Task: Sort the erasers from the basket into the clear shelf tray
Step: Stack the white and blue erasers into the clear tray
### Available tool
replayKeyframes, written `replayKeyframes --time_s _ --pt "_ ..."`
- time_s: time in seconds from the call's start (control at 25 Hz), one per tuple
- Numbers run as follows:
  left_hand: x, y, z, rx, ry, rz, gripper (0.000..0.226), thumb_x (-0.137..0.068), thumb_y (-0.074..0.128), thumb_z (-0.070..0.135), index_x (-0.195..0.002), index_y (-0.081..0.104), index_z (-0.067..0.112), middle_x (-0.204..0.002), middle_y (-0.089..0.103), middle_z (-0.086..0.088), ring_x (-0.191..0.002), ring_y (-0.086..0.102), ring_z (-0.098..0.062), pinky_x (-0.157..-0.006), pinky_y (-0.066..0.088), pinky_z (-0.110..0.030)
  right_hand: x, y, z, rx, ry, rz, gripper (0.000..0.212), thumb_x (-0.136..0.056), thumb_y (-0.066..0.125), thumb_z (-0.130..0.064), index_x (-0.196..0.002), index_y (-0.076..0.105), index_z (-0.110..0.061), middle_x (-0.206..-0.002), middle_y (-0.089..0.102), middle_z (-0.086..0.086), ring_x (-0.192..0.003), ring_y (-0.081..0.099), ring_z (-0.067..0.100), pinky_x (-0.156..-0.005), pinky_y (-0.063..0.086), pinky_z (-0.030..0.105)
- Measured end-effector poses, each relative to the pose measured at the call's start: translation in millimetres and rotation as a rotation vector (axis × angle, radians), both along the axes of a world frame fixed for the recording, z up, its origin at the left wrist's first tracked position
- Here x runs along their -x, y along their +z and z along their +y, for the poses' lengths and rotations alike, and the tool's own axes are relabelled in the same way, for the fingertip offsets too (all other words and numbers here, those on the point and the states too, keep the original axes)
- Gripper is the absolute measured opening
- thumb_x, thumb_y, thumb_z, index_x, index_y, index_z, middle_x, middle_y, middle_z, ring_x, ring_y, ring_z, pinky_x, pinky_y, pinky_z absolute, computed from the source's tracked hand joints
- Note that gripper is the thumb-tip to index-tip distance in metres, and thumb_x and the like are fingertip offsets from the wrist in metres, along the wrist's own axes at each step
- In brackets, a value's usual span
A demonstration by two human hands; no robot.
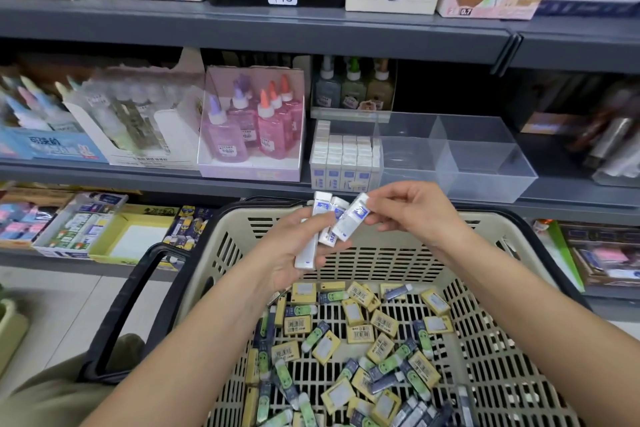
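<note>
Left of the basket (221, 263), its black handle (117, 315) slopes down over the floor tiles. Beyond the basket's far rim, toward the left, a box of pink glue bottles (256, 128) stands on the shelf.

Over the basket's far wall your left grip (291, 250) is turned palm up, with its fingers curled round a small bundle of white erasers (308, 243). They stand roughly upright and fan out above your fingertips.

Just to the right, also over the far wall, your right grip (412, 215) pinches the top end of one more white-and-blue eraser (351, 222) between thumb and fingers. That eraser tilts, and its lower end meets the bundle.

On the basket's floor, beneath both forearms, loose erasers (363, 340) lie jumbled: yellow-sleeved, green-sleeved and dark blue ones.

Beyond the basket's far rim, toward the right, the clear shelf tray (485, 163) sits on the shelf. Its leftmost compartment is packed with stacked white erasers (346, 156) in neat rows, and clear dividers mark off further compartments to the right.
</note>
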State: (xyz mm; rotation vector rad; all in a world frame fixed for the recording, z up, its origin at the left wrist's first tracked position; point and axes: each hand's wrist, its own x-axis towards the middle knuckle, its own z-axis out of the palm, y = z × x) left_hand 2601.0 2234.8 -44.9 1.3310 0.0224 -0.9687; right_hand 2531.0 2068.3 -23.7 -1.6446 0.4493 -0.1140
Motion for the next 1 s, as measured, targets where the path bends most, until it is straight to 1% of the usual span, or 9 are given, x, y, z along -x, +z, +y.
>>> replayKeyframes --time_s 0.12,0.28,0.4,0.48,0.56,0.68,0.84,0.92,1.0 --pt "-1.0 -1.3 1.5 -0.004 -0.029 0.036 0.017 -0.09 0.059 0.019 -0.106 0.061 0.014 -0.076 0.073 -0.004 -0.07 0.072 -0.02 -0.031 0.031 -0.012 -0.6 3.4 1.5 0.003 0.019 -0.004 0.006 -0.084 0.065 -0.005 -0.085 0.069 -0.01 -0.069 0.073 -0.001 -0.06 0.068 0.007 -0.054 0.053 0.014" --pt "-0.1 -4.2 2.5 0.021 -0.012 0.11 0.011 -0.089 0.059 0.015 -0.099 0.061 0.011 -0.071 0.072 -0.007 -0.063 0.07 -0.017 -0.03 0.031 -0.012 -0.1 7.6 1.1 -0.011 0.056 -0.026 0.011 -0.086 0.062 -0.006 -0.09 0.067 -0.015 -0.071 0.071 0.003 -0.058 0.067 0.009 -0.053 0.054 0.017" --pt "-0.5 -6.7 1.0 0.088 0.039 0.02 0.018 -0.084 0.061 0.0 -0.101 0.059 0.006 -0.078 0.071 -0.009 -0.06 0.067 -0.012 -0.032 0.034 -0.014 0.6 11.0 1.5 -0.039 0.131 -0.027 0.014 -0.087 0.06 -0.01 -0.1 0.067 -0.013 -0.074 0.071 0.006 -0.064 0.07 0.014 -0.056 0.056 0.019" --pt "-2.2 -6.6 0.9 0.103 0.083 -0.056 0.026 -0.081 0.062 -0.007 -0.103 0.057 0.005 -0.081 0.071 -0.01 -0.06 0.066 -0.011 -0.034 0.035 -0.015 -0.8 13.8 -0.2 0.013 0.131 -0.044 0.013 -0.086 0.063 -0.01 -0.098 0.066 -0.015 -0.077 0.073 0.004 -0.066 0.07 0.013 -0.054 0.054 0.018" --pt "-4.8 -5.9 2.1 0.109 0.11 -0.08 0.029 -0.08 0.062 -0.009 -0.104 0.056 0.006 -0.078 0.072 -0.008 -0.06 0.066 -0.011 -0.034 0.035 -0.015 -2.9 16.1 -4.5 0.073 0.114 -0.051 0.015 -0.086 0.062 -0.006 -0.095 0.064 -0.017 -0.076 0.074 0.001 -0.067 0.07 0.011 -0.053 0.053 0.017" --pt "-10.2 -2.5 0.6 0.095 0.085 -0.101 0.022 -0.084 0.062 0.0 -0.104 0.057 0.006 -0.08 0.073 -0.008 -0.065 0.068 -0.01 -0.034 0.036 -0.016 -8.8 16.5 -10.7 0.094 0.078 -0.038 0.011 -0.085 0.062 -0.003 -0.089 0.066 -0.013 -0.079 0.074 0.004 -0.07 0.071 0.011 -0.055 0.054 0.017" --pt "-30.2 9.6 -7.9 0.065 0.129 -0.124 0.007 -0.091 0.056 0.012 -0.097 0.058 0.008 -0.072 0.071 -0.007 -0.06 0.068 -0.012 -0.032 0.035 -0.016 -35.6 21.2 -24.6 0.092 -0.034 -0.102 0.009 -0.086 0.061 -0.002 -0.088 0.066 -0.009 -0.08 0.073 0.005 -0.068 0.071 0.009 -0.052 0.052 0.014" --pt "-45.6 16.9 -9.9 0.075 0.178 -0.148 0.006 -0.092 0.053 0.011 -0.093 0.058 0.008 -0.074 0.069 -0.01 -0.059 0.067 -0.013 -0.032 0.034 -0.016 -62.0 27.1 -37.9 0.142 -0.11 -0.165 0.011 -0.087 0.059 -0.001 -0.091 0.066 -0.009 -0.082 0.071 0.006 -0.069 0.07 0.009 -0.057 0.054 0.014" --pt "-60.9 21.4 -9.5 0.087 0.231 -0.172 0.006 -0.092 0.052 0.01 -0.092 0.058 0.009 -0.074 0.07 -0.009 -0.061 0.068 -0.013 -0.032 0.033 -0.016 -94.3 30.0 -50.5 0.186 -0.188 -0.206 0.012 -0.087 0.058 0.001 -0.095 0.066 -0.006 -0.09 0.069 0.012 -0.075 0.069 0.016 -0.069 0.056 0.018"
